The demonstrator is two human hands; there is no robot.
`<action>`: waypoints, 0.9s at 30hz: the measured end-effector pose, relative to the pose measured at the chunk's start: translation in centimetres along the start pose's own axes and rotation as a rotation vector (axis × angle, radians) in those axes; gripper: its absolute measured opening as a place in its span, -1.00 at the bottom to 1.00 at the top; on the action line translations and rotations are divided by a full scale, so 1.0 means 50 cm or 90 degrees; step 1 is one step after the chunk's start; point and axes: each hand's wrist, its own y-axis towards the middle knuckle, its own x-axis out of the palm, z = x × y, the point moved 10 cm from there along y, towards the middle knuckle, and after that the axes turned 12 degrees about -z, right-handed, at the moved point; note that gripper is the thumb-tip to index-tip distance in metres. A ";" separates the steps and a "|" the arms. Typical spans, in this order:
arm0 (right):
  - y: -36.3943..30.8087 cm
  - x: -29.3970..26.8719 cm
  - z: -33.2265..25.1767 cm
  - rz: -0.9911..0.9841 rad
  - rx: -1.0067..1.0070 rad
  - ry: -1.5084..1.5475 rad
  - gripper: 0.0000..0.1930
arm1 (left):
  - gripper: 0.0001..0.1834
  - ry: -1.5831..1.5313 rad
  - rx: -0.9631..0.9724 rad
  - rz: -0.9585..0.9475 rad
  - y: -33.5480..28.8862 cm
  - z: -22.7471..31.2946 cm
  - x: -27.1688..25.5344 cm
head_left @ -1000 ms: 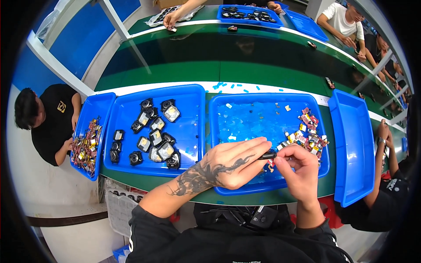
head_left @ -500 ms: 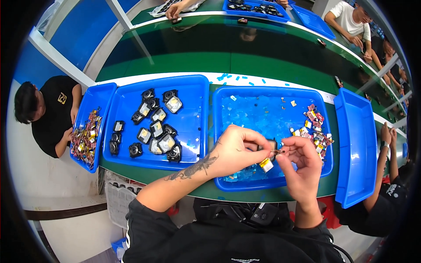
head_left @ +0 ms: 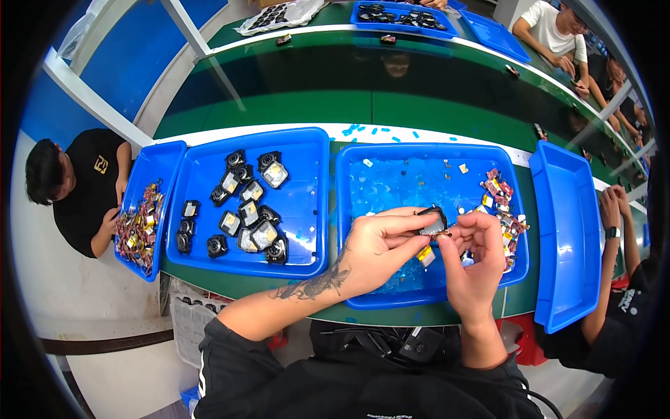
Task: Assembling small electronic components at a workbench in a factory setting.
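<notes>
My left hand (head_left: 380,246) grips a small black watch case (head_left: 437,221) with a grey inner face, over the blue tray (head_left: 419,148) in front of me. A small silver battery with yellow tape (head_left: 426,256) hangs just below the case. My right hand (head_left: 476,255) has thumb and forefinger pinched at the case's lower right edge; what lies between those fingertips is too small to make out. Beneath both hands the tray holds scattered pieces of blue film (head_left: 380,185). Circuit boards and batteries (head_left: 515,230) are heaped along its right side.
To the left, a blue tray (head_left: 300,202) holds several black watch cases (head_left: 249,211); past it, a narrower tray (head_left: 167,155) holds small electronic parts (head_left: 143,227). Another blue tray (head_left: 567,244) stands at right. Beyond runs a green conveyor (head_left: 300,105). Co-workers sit left, right and far right.
The watch case has tilted, so its grey inner face shows more plainly. My right hand has shifted slightly. The co-worker's hand at the far left of the conveyor has left the view.
</notes>
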 end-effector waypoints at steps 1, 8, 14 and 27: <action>0.000 -0.002 -0.006 0.002 -0.008 -0.038 -0.68 | -0.64 0.033 -0.005 0.009 0.000 0.007 0.001; 0.011 0.000 -0.040 0.043 -0.049 -0.161 -0.59 | -0.69 0.113 0.056 0.023 -0.007 0.024 0.008; 0.053 0.044 -0.007 -0.119 0.000 -0.059 -0.56 | -0.63 0.019 0.022 0.045 -0.005 0.009 -0.017; 0.508 -0.086 0.273 -0.074 0.177 -0.422 -0.44 | -0.46 1.200 -0.244 0.133 -0.115 0.125 -0.313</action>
